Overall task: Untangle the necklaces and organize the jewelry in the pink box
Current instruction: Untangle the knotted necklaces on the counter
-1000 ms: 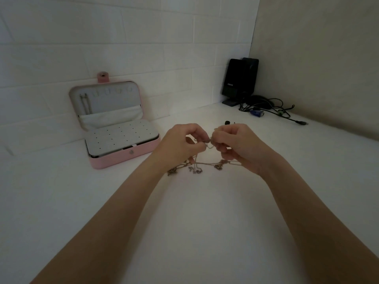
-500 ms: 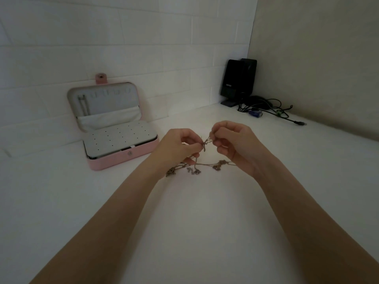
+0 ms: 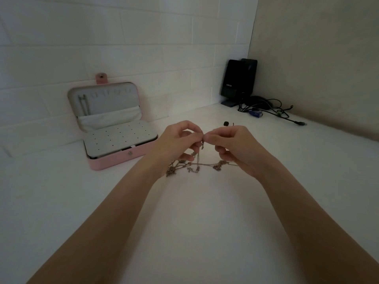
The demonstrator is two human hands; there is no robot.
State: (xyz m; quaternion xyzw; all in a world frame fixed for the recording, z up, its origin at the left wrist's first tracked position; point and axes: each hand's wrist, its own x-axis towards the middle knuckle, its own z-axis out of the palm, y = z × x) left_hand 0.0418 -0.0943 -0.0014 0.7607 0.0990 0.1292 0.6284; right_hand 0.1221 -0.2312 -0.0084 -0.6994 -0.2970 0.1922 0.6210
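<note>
Closest to me, my two arms reach out over the white table [image 3: 194,232]. My left hand [image 3: 178,140] and right hand [image 3: 235,146] meet fingertip to fingertip, and each one pinches the thin chain [image 3: 202,145] up high, I think so the knot hangs where I can see it. The rest of the necklaces [image 3: 192,167] droop under my hands in a loose tangle with little charms, just above or on the table; I cannot tell which. Farther back on the left, the pink box [image 3: 121,158] sits open, ready for the jewelry. In the far corner stand a black speaker [image 3: 238,80] and some cables [image 3: 272,107].
</note>
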